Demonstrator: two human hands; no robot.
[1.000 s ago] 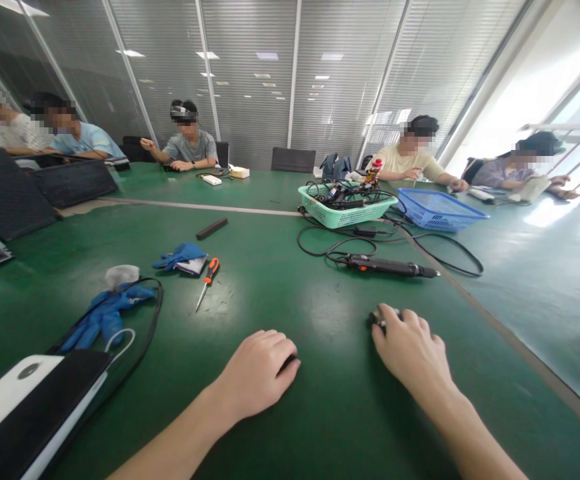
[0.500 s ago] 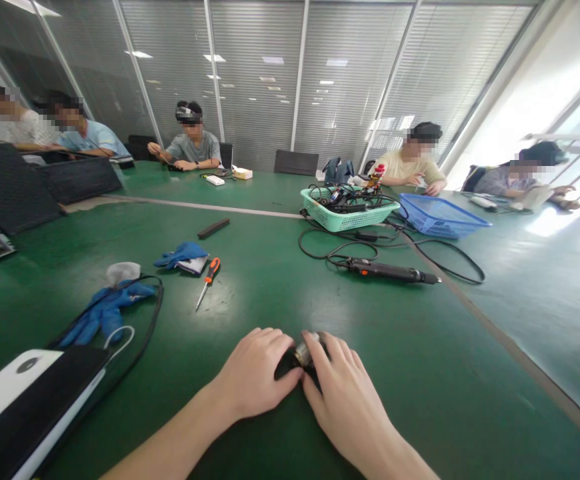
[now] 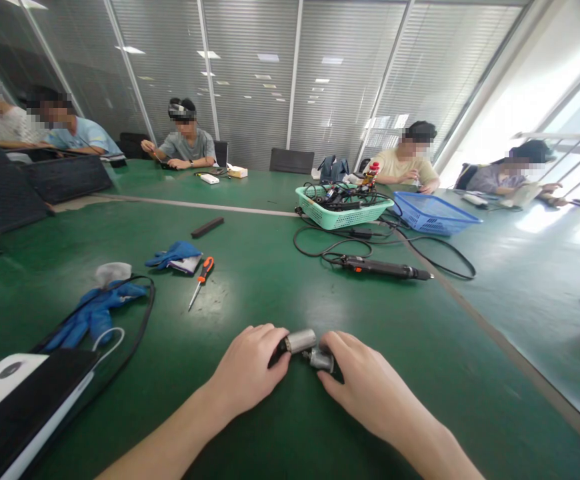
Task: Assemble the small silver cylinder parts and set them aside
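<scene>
Taking 12 o'clock as the far side of your view, your left hand (image 3: 253,363) lies just past 6, its grip clamped on the dark end of the left cylinder (image 3: 301,341), whose metal barrel points toward 3. Your right hand (image 3: 363,380) lies near 5, fingers and thumb curled about the right cylinder (image 3: 322,360); whether this grip is firmly closed cannot be told, since the fingers hide part of the piece. Both cylinders sit at 6 o'clock, low over the bench (image 3: 280,447) and close beside each other; contact between them is unclear. The step in hand, by judgement, is handling the two side by side. The next move seems to call for a steady left hold, a sure pinch at right, and care that the ends do not knock. The orange-handled screwdriver (image 3: 207,268), between 8 and 9, and the black power driver (image 3: 385,268), just past 3, lie apart from your hands.
</scene>
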